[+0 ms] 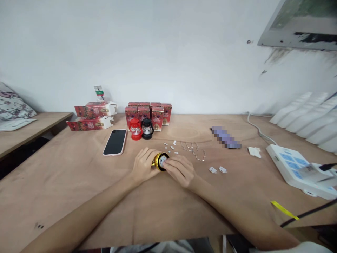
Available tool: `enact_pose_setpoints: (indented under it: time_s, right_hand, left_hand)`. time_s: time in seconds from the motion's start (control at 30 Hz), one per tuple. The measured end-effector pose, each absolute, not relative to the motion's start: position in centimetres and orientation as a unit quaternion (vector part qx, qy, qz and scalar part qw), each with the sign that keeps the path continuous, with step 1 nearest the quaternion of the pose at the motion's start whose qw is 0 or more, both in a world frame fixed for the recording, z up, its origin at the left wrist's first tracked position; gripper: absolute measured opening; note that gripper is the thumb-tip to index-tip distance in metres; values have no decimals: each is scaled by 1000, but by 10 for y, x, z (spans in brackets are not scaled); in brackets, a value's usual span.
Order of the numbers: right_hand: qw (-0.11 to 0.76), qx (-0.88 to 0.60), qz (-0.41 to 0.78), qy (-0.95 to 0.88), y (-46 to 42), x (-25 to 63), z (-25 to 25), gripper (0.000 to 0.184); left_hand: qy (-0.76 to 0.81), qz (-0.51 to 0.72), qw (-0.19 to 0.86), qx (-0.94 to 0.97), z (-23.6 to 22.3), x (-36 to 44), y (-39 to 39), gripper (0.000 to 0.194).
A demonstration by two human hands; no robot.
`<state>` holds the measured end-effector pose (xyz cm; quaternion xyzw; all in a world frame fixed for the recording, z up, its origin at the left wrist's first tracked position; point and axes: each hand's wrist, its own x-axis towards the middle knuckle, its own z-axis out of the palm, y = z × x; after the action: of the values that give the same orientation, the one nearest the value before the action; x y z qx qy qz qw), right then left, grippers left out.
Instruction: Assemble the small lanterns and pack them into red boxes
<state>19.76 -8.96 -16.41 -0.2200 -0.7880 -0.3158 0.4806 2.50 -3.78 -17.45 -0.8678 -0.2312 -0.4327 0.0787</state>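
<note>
A small gold lantern (158, 162) lies on its side, its round base facing me with a white part inside the dark rim. My left hand (144, 164) is wrapped round its body. The fingertips of my right hand (181, 169) press together at the white part (163, 160) in the base; whether they pinch something small is hidden. Just beyond my hands lie several small white pieces (171, 147) and thin bent metal wires (193, 149). Two flat white plates (217, 170) rest right of my right hand. A red lantern (135, 130) and a black lantern (147, 129) stand upright farther back.
Red printed boxes (157, 118) stand behind the lanterns, with opened cartons (91, 123) to their left. A phone (114, 142) lies at the left, and a purple blurred object (225, 137) at the right. A white power strip (297, 168) with cables sits at the right edge.
</note>
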Motion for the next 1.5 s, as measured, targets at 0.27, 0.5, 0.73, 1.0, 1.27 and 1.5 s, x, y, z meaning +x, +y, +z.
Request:
enact_pose_setpoints:
  time_s: [0.27,0.5,0.73,1.0,1.27,1.5]
  right_hand:
    - [392,-169,-388,-817,-94,207,-157,23]
    - [369,-155,-402,-823,-94,208,-154,28]
    - [495,-256,-243,-794,-88,207,-167,9]
    - [545,-314,-69,-774,-93,200,-171,8]
    - [485,-254,-356,-758,-82,196,-171,7]
    - [469,-182,-391,-770,-79,201,-170,13]
  left_hand:
    - [-226,-437,83,-867,-173,25,-38,21]
    - [-228,-431,92,-868,-173,25,-38,20]
    - [-219,-436,119,-865,-172,24,-38,23]
    - [-194,-439,127,-868,-172,24,-39,26]
    - [-236,-457,111,-850,-175,26,-37,25]
    - [-222,-443,118,-861,-174,26,-38,25]
